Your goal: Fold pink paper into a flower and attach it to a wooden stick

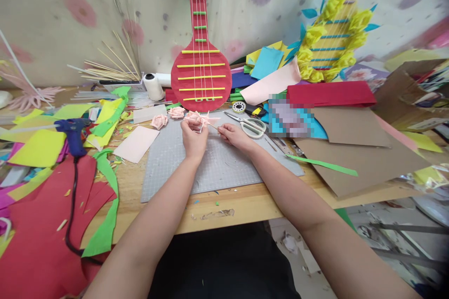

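Note:
My left hand (194,141) pinches a pale pink paper flower (200,118) above the grey cutting mat (224,170). A thin stick (213,127) runs from my right hand (234,135) to the flower, gripped between closed fingertips. Whether the stick's tip is fixed in the flower or only touches it, I cannot tell. Two pink paper roses, a nearer rose (159,122) and a farther rose (176,112), rest just left of my left hand. White-handled scissors (254,127) lie to the right of my right hand.
A red paper instrument (201,72) leans against the back wall, with a yellow flowered one (329,42) at right. A blue glue gun (73,133) stands at left among paper scraps. Brown cardboard (361,163) covers the right side. Bamboo sticks (108,72) fill a back-left box.

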`<control>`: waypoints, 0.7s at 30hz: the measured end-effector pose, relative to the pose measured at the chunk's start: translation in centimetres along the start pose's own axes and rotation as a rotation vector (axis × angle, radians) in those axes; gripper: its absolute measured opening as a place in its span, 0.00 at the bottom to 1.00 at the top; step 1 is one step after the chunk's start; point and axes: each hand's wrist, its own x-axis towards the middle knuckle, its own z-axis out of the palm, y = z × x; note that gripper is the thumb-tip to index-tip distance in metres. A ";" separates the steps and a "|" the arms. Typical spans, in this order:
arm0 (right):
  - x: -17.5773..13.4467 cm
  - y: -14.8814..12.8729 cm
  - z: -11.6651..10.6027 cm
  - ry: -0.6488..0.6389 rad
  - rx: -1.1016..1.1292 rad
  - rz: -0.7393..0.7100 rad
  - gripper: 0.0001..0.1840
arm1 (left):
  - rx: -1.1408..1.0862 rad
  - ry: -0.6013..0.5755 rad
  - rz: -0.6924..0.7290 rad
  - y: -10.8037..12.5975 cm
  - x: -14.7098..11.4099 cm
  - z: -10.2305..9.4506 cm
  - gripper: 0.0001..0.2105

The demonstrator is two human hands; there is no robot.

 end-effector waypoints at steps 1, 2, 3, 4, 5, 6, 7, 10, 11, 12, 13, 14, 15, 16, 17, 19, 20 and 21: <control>0.0 0.1 0.0 0.005 -0.014 -0.011 0.14 | 0.000 0.007 0.026 0.2 -0.1 0.0 0.16; 0.0 0.1 0.0 0.008 -0.026 -0.021 0.14 | -0.008 0.006 0.041 0.3 -0.2 -0.1 0.15; 0.1 0.2 0.0 0.008 -0.034 -0.027 0.14 | -0.022 0.001 0.045 0.5 -0.2 -0.1 0.14; 0.1 0.3 0.0 0.008 -0.037 -0.029 0.14 | -0.038 -0.008 0.040 0.6 -0.3 -0.2 0.14; 0.1 0.3 0.0 0.010 -0.035 -0.031 0.14 | -0.051 -0.019 0.033 0.7 -0.3 -0.2 0.13; 0.1 0.3 0.0 0.013 -0.029 -0.029 0.14 | -0.059 -0.028 0.028 0.7 -0.2 -0.2 0.13; 0.1 0.3 0.0 0.019 -0.023 -0.024 0.15 | -0.060 -0.036 0.026 0.8 -0.1 -0.3 0.12; 0.1 0.1 0.1 0.045 -0.002 -0.009 0.16 | -0.013 -0.050 0.050 0.8 0.2 -0.4 0.11; 0.1 0.0 0.2 0.052 0.003 -0.006 0.16 | 0.011 -0.053 0.063 0.7 0.3 -0.4 0.11; 0.1 0.0 0.2 0.059 0.006 -0.003 0.16 | 0.036 -0.057 0.075 0.7 0.4 -0.5 0.10; 0.1 -0.1 0.2 0.062 0.009 -0.001 0.16 | 0.056 -0.061 0.084 0.7 0.4 -0.5 0.10; 0.0 -0.1 0.2 0.063 0.009 0.001 0.16 | 0.072 -0.065 0.090 0.6 0.5 -0.5 0.10; 0.0 -0.2 0.2 0.064 0.004 0.002 0.16 | 0.083 -0.071 0.093 0.6 0.5 -0.6 0.09; -0.1 -0.2 0.2 0.068 -0.008 -0.003 0.16 | 0.091 -0.074 0.096 0.6 0.5 -0.6 0.09; -0.2 -0.2 0.2 0.071 -0.025 -0.013 0.16 | 0.100 -0.074 0.102 0.6 0.5 -0.6 0.09; -0.3 -0.2 0.2 0.080 -0.069 -0.045 0.17 | 0.121 -0.068 0.123 0.5 0.4 -0.6 0.08; -0.3 -0.2 0.2 0.083 -0.086 -0.061 0.17 | 0.135 -0.062 0.133 0.5 0.4 -0.6 0.08; -0.3 -0.1 0.3 0.082 -0.097 -0.073 0.17 | 0.149 -0.055 0.141 0.4 0.4 -0.5 0.08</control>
